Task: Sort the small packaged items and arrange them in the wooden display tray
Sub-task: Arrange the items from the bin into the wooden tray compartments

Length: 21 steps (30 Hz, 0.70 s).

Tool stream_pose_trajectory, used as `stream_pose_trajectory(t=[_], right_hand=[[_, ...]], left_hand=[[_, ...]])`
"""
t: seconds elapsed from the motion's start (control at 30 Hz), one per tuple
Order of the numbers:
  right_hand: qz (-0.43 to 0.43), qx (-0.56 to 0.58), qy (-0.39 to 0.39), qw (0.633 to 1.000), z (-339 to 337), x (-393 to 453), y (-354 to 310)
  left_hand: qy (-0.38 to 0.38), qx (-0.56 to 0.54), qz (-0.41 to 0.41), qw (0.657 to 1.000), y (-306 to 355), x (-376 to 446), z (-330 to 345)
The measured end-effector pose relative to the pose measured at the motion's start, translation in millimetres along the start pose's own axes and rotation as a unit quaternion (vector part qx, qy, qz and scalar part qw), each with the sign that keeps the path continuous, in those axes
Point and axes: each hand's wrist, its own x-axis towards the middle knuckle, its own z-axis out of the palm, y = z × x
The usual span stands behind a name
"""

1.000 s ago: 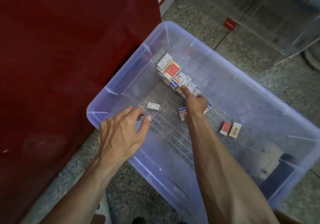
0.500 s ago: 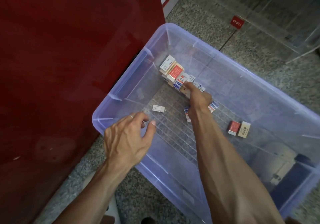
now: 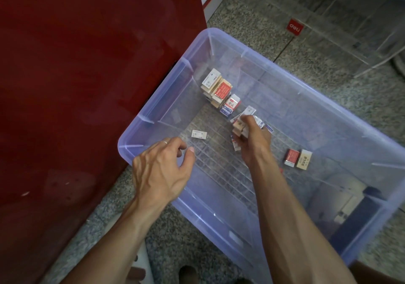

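Speckled floor holds a clear bin [image 3: 317,99]; right hand [image 3: 252,139] grips small boxes [image 3: 238,126], left hand [image 3: 162,169] loosely curled, empty.

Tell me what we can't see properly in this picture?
All in the head view:
- How many small boxes the right hand holds: its fingers cover them.
- The print on the stacked boxes: too small to read.
- The wooden display tray: not in view.
- The near corner of the plastic bin: the right forearm covers it.
- Whether the left hand touches the bin: unclear.
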Motion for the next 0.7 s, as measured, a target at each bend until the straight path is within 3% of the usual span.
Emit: stream_pose_trajectory(t=[0.2,0.33,0.57,0.7], right_hand=[[0.008,0.059,-0.106,0.993,-13,-57,-2],[0.02,0.084,-0.181,0.98,-12,-111,-13],[0.017,0.097,-0.293,0.951,0,-212,-36],[0.033,0.107,-0.356,0.928,11,-270,-36]], left_hand=[[-0.032,-0.017,0.008,0.999,2,-2,-6],[-0.076,-0.178,-0.017,0.981,1,-6,-17],[0.023,-0.344,-0.13,0.93,-3,-49,-79],[0.058,-0.379,-0.124,0.915,-5,-86,-121]])
